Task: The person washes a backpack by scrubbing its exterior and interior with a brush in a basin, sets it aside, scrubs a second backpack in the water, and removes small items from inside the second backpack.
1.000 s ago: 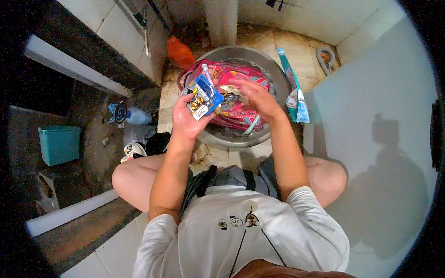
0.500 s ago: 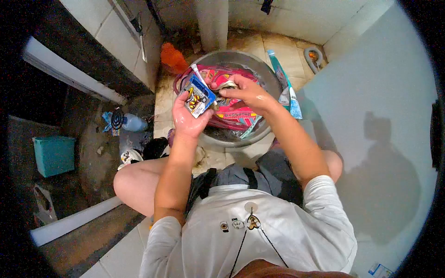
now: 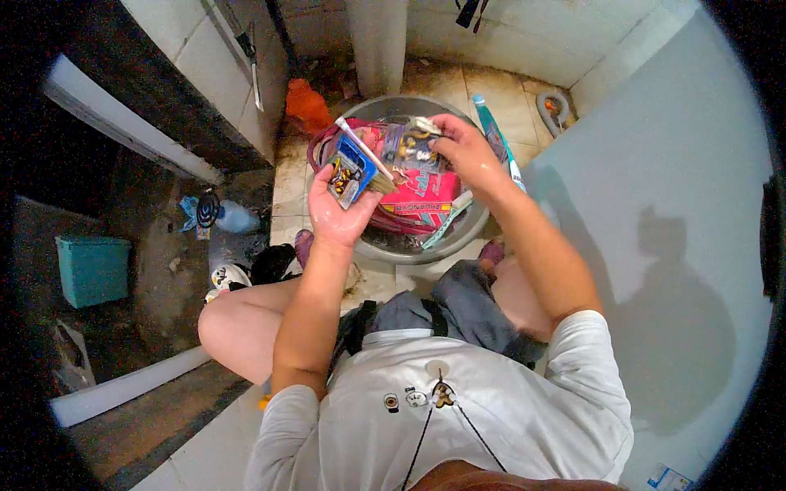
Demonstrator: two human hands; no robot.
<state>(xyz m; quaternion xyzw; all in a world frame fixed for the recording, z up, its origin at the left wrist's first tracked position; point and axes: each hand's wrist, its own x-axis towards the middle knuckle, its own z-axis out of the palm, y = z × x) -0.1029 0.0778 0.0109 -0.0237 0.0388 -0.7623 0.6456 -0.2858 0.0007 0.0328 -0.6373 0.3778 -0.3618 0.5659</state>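
My left hand (image 3: 340,214) grips a blue packet (image 3: 352,172) printed in yellow and black. A pale stick-like thing (image 3: 360,141) slants across beside the packet; whether it is held too, I cannot tell. Between the fingers and thumb of my right hand (image 3: 468,155) is a clear plastic bag (image 3: 413,149) with small dark and yellowish pieces showing through. Both hands are over a grey basin (image 3: 413,255). Inside the basin lies a pink-red bag (image 3: 417,200) with printed lettering, its lower left edge rimmed by dark red trim.
A teal and white packet (image 3: 491,123) leans at the basin's right rim. Orange plastic (image 3: 307,105) lies behind it on the left, and a grey hose (image 3: 553,113) curls at the far right. A teal bin (image 3: 94,270) stands far left; a pale wall (image 3: 655,204) rises on my right.
My right hand has moved slightly right and away from my left, bringing the clear bag into fuller view. My left hand has barely moved, still holding the blue packet.
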